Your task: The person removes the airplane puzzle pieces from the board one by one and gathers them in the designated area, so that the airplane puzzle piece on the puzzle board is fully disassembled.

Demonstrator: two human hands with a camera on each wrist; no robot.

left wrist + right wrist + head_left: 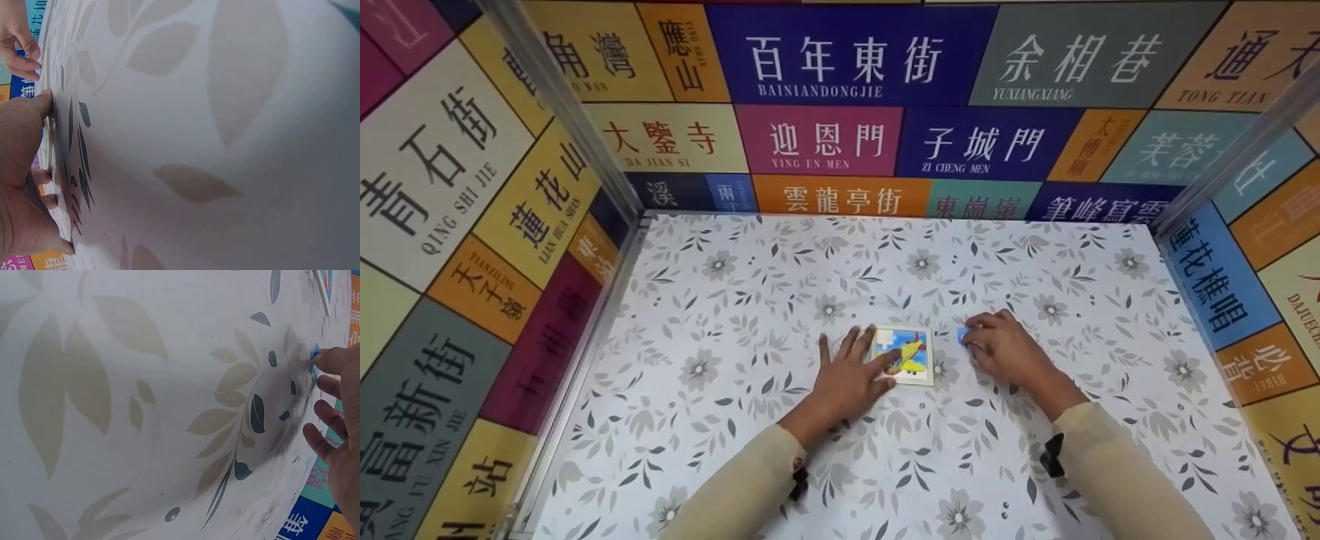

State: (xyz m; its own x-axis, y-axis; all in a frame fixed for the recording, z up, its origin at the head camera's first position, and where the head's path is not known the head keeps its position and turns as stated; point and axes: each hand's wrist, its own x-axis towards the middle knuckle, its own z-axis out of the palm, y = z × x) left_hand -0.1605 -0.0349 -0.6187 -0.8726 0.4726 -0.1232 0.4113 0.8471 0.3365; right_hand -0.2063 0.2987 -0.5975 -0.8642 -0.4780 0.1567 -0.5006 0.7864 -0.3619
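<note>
A small square puzzle board point(916, 366) with a pale frame shows a yellow airplane with red parts on a blue sky. My left hand point(844, 381) rests across its left side, fingers spread, some of them on the picture and others on the table. To the right of the board, my right hand point(1011, 351) pinches a small blue puzzle piece point(962, 335) close to the tabletop. In the right wrist view, the blue piece point(314, 352) sits at the thumb and fingertip, partly hidden. From the left wrist, the board appears only edge-on beneath the hand point(22, 146).
A white tabletop point(810, 262) with a grey flower and leaf print lies under both hands. Panels with coloured blocks of lettering point(840, 60) stand along the back, left and right sides. Metal rails point(585, 120) run up the corners.
</note>
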